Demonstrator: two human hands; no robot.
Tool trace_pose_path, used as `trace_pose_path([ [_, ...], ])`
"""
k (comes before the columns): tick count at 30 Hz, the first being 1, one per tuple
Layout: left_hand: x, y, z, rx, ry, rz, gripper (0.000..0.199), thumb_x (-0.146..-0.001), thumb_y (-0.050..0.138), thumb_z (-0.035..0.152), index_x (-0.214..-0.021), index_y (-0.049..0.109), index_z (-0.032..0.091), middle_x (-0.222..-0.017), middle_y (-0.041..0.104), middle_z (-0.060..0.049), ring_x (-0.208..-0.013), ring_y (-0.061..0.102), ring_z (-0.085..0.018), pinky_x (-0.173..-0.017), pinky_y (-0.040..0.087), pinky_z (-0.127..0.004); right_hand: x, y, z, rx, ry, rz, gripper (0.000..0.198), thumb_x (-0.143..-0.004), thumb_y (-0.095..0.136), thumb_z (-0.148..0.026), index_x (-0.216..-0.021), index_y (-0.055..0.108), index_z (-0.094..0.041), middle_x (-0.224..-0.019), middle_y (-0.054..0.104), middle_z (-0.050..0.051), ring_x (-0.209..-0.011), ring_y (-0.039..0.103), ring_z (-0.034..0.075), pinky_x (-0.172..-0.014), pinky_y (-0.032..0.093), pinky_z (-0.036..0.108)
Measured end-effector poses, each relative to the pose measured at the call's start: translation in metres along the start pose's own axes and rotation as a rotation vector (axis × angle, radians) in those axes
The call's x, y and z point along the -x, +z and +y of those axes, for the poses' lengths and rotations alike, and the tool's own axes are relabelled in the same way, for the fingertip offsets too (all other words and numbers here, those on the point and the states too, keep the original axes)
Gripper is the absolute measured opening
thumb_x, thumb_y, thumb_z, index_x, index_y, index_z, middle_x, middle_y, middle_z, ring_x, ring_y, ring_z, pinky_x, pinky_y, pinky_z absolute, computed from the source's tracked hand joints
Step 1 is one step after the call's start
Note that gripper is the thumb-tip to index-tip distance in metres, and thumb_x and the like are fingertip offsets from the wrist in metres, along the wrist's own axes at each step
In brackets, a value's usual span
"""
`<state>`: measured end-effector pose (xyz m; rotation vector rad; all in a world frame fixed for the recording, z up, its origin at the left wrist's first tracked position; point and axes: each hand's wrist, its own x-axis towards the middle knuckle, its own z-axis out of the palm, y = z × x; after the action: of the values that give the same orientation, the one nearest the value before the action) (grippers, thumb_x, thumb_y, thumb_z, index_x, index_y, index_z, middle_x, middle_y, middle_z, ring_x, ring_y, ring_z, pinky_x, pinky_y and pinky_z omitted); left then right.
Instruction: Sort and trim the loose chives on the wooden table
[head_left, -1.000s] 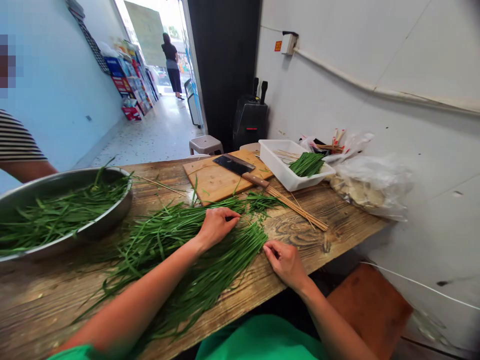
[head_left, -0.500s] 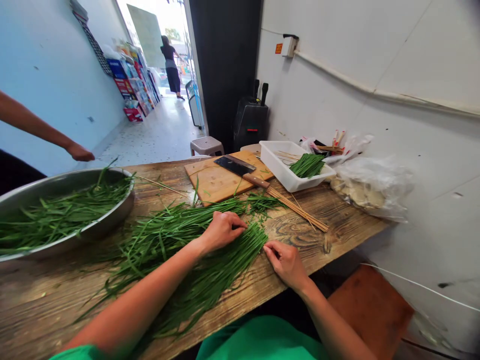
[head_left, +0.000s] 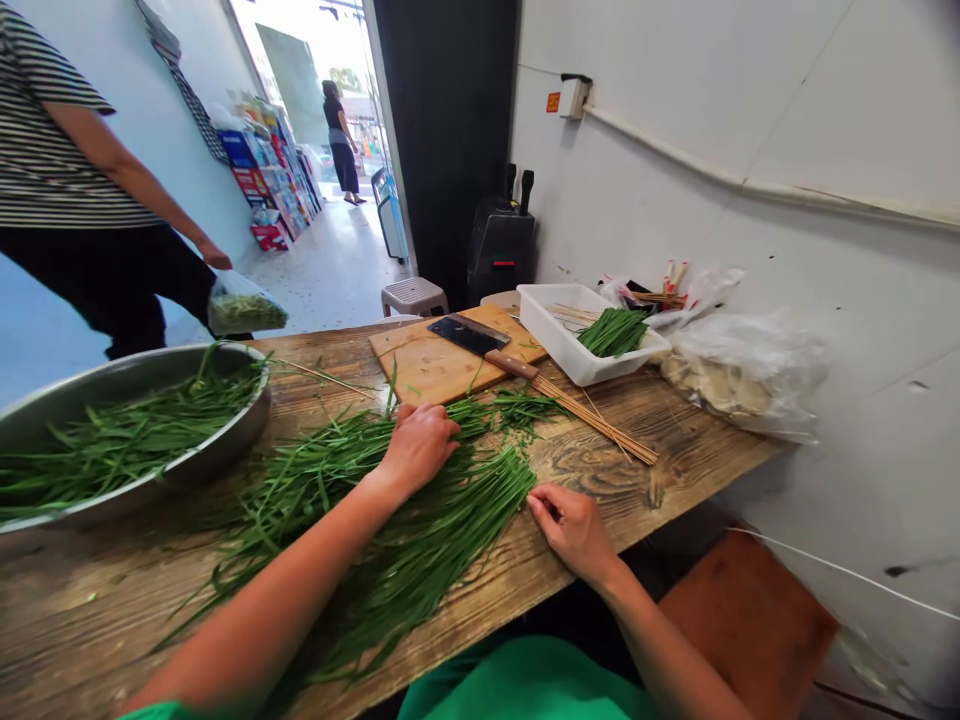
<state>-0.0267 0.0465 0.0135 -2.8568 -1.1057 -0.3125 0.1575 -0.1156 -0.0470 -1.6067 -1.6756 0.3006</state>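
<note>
A near bundle of long, thin green leafy stalks lies on the brown wooden table in front of the person, its long axis slanting: the even stem ends point toward upper right, the loose leaf tips toward lower left. The bare right hand is beside those stem ends, fingers curled, thumb and forefinger together; whether a stalk is pinched there, I cannot tell. The bare left hand bends over a looser green heap of stalks beyond, which runs much the same way; its fingertips are hidden, so its grip is unclear.
</note>
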Motion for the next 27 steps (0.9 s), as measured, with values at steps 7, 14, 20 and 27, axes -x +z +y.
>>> trace_pose_path([
  [7,0.0,0.008,0.007,0.007,-0.026,0.019,0.023,-0.081,0.048,0.032,-0.071,0.066,0.02,-0.074,0.058,-0.007,-0.081,0.05,-0.022,-0.075,0.029,-0.036,0.001,0.002,0.002,0.0,-0.021,0.001,0.019,-0.085,0.043,-0.024,-0.078,0.06,-0.019,-0.062,0.061,0.001,-0.054,0.055,0.012,-0.055,0.039,0.021],
  [14,0.003,0.008,0.009,-0.046,-0.033,0.033,0.016,-0.077,0.052,0.023,-0.069,0.064,0.017,-0.077,0.06,-0.009,-0.084,0.051,-0.024,-0.076,0.029,-0.038,0.003,0.003,0.004,-0.017,-0.036,0.013,0.019,-0.086,0.044,-0.025,-0.079,0.06,-0.018,-0.064,0.061,0.001,-0.055,0.055,0.012,-0.053,0.038,0.021],
  [20,0.001,0.004,0.004,0.136,-0.032,0.055,0.016,-0.078,0.053,0.026,-0.079,0.068,0.021,-0.081,0.065,-0.005,-0.081,0.055,-0.02,-0.075,0.033,-0.033,0.005,0.004,0.004,-0.023,-0.029,0.01,0.019,-0.086,0.043,-0.026,-0.08,0.06,-0.018,-0.065,0.062,0.001,-0.055,0.056,0.012,-0.054,0.038,0.022],
  [27,-0.004,0.005,0.001,0.401,-0.091,0.108,0.018,-0.076,0.054,0.029,-0.082,0.069,0.021,-0.084,0.068,-0.003,-0.078,0.059,-0.016,-0.072,0.04,-0.025,0.001,0.001,0.001,-0.002,-0.03,0.01,0.019,-0.085,0.043,-0.023,-0.078,0.06,-0.018,-0.062,0.06,0.001,-0.054,0.055,0.011,-0.054,0.038,0.021],
])
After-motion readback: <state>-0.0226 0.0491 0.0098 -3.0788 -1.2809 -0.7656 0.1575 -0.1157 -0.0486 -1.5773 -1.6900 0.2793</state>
